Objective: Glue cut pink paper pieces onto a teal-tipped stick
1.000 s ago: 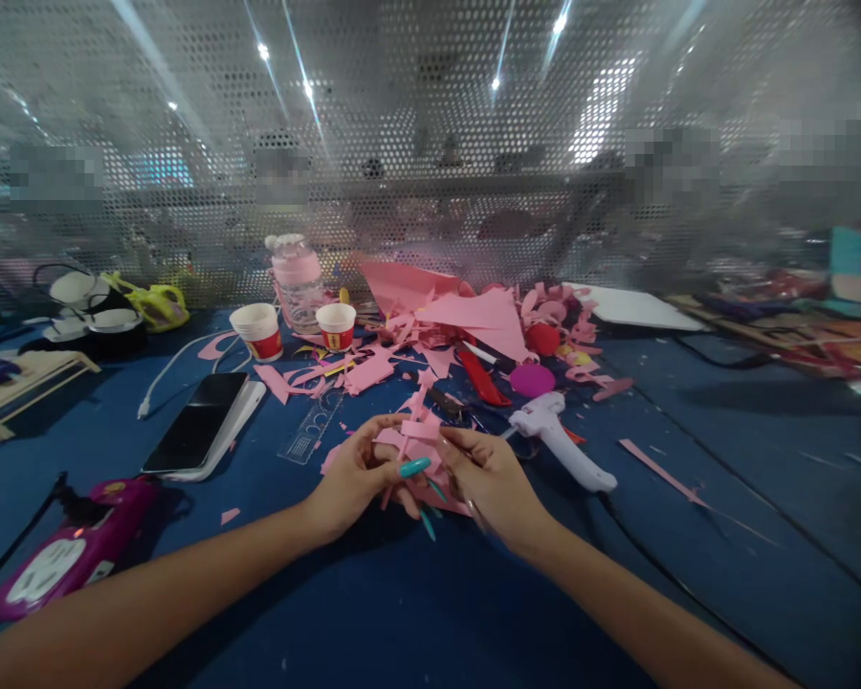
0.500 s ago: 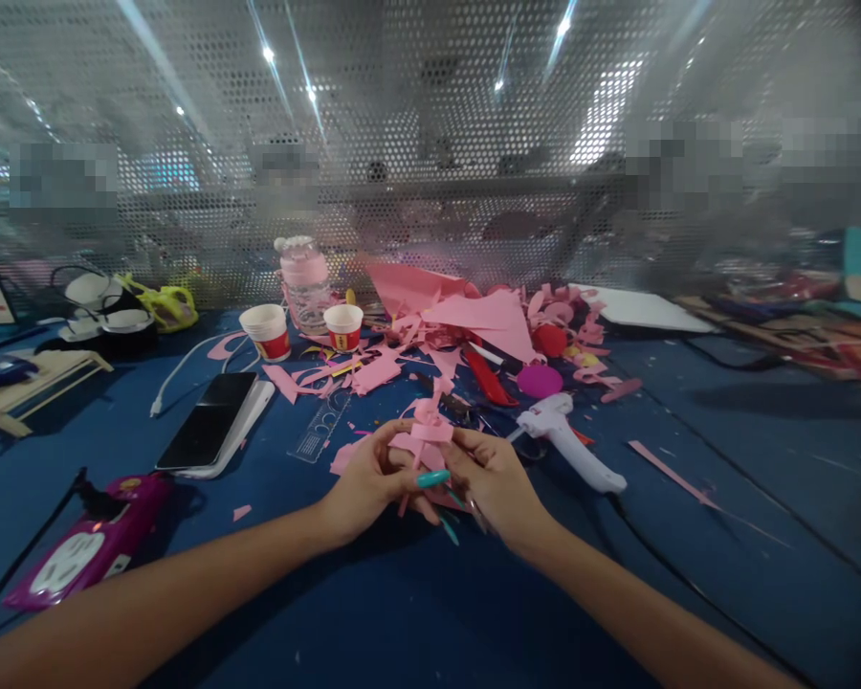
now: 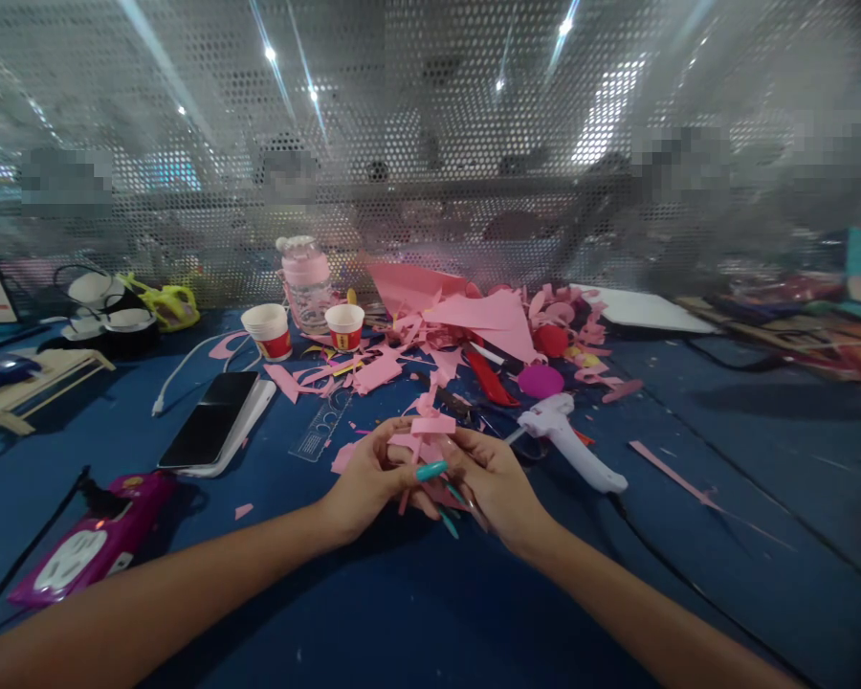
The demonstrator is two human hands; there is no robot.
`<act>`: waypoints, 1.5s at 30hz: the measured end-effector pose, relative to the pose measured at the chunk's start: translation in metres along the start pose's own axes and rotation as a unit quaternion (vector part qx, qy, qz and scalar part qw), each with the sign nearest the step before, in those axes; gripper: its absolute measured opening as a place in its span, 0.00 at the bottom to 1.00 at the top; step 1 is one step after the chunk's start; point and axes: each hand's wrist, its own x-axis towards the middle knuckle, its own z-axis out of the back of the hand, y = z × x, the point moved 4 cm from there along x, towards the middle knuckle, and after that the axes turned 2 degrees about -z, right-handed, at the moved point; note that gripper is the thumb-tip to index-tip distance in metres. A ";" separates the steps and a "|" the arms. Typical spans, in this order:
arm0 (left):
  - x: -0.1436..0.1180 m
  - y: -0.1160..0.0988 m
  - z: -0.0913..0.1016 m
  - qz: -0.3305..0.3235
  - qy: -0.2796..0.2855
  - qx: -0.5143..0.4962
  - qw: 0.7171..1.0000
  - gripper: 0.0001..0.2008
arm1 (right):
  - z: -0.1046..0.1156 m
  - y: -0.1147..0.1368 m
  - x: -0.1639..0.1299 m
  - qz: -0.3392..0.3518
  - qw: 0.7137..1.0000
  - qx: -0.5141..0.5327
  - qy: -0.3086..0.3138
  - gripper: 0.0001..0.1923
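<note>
Both hands meet at the near middle of the blue table, around a small pink piece of cut paper or foam (image 3: 432, 425) with strips and loops. My left hand (image 3: 363, 490) grips it from the left, thumb bent across the front. From the other side my right hand (image 3: 500, 490) pinches it with its fingertips. Long turquoise nails partly cover the lower strips, and the palms hide the rest. A white glue gun (image 3: 575, 448) lies right of my right hand. Left of the hands is a clear stencil ruler (image 3: 320, 431).
Pink scraps (image 3: 484, 323) are heaped behind the hands. Paper cups (image 3: 267, 335) and a pink-topped bottle (image 3: 306, 277) stand at back left. A black phone (image 3: 211, 421) and a purple power strip (image 3: 90, 545) lie left. The glue gun's cord (image 3: 678, 574) runs toward the front right.
Between my fingertips the pink piece has turned slightly, and its crossing strip sits a little lower and flatter. Both hands stay almost where they were, still on it.
</note>
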 end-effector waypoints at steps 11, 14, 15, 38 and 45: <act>0.001 0.002 0.004 -0.001 -0.012 0.001 1.000 0.21 | 0.000 0.005 -0.002 0.025 0.999 -0.031 -0.011 0.16; 0.002 0.001 0.003 0.003 -0.013 -0.010 1.000 0.20 | 0.003 0.001 -0.002 0.018 0.999 -0.045 -0.013 0.17; 0.002 0.001 0.002 0.004 -0.012 -0.014 1.000 0.20 | 0.003 0.001 -0.002 0.017 0.998 -0.051 -0.016 0.17; 0.001 0.000 0.003 0.016 -0.045 0.014 0.999 0.22 | -0.005 0.008 -0.005 -0.035 0.999 0.001 -0.001 0.17; 0.000 0.002 0.004 0.015 -0.042 -0.001 0.999 0.22 | -0.004 0.006 -0.006 -0.042 0.999 0.004 0.002 0.17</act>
